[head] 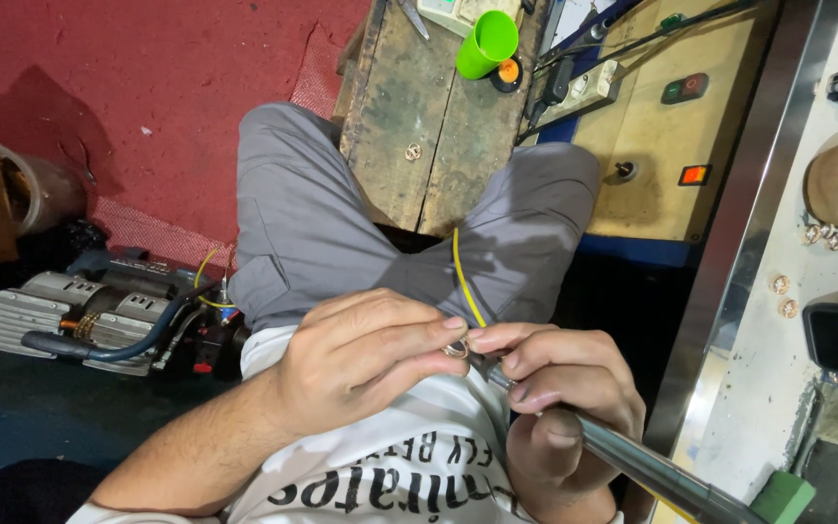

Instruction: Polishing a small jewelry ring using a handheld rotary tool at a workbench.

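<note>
Both hands meet over the lap, presumably to steady fine work close to the body. The left hand (366,354) pinches a small ring (456,349) between thumb and fingertips. The right hand (560,398) is closed around a metal rod (652,466), whose tip meets the ring; the rod's tail runs back past the right wrist. A yellow wire (465,281) rises from between the hands. Ahead of the hands lies a wooden bench (409,126) carrying a green cup (487,44); a compressor (99,315) sits left of the left forearm.
</note>
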